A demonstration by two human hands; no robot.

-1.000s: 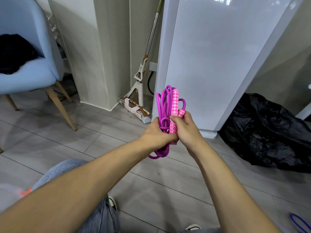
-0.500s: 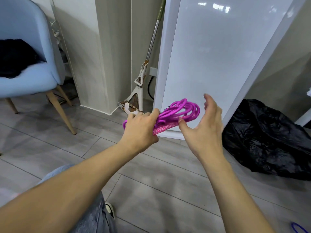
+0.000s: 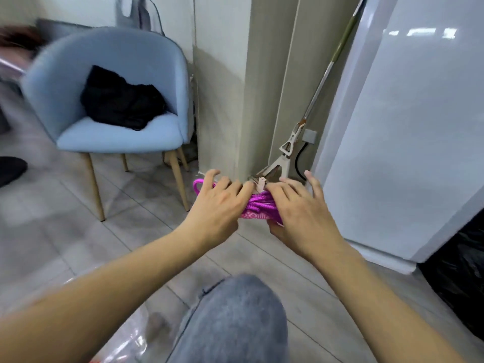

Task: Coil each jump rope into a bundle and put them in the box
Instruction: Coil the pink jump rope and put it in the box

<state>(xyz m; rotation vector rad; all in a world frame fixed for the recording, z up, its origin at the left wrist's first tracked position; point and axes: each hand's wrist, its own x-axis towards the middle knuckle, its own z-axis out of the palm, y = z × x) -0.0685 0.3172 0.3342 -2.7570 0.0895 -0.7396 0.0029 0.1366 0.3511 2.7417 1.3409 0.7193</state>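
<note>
A coiled magenta jump rope [image 3: 258,205] with pink patterned handles lies sideways in the air between both hands, in the middle of the view. My left hand [image 3: 216,205] grips its left part, and a loop of cord sticks out past the fingers. My right hand [image 3: 298,208] holds the right part from above and below, with fingers partly spread. Most of the bundle is hidden by the hands. A clear plastic edge [image 3: 125,341] shows at the bottom left; I cannot tell if it is the box.
A light blue chair [image 3: 117,127] with black cloth on the seat stands at the left. A mop [image 3: 293,142] leans in the corner beside a white appliance [image 3: 408,127]. A black plastic bag [image 3: 461,271] lies at the right. My grey-clad knee [image 3: 235,318] is below.
The view swung left and down. My right hand, open half a second ago, has closed back onto the rope bundle, which my left hand turned from upright to sideways.
</note>
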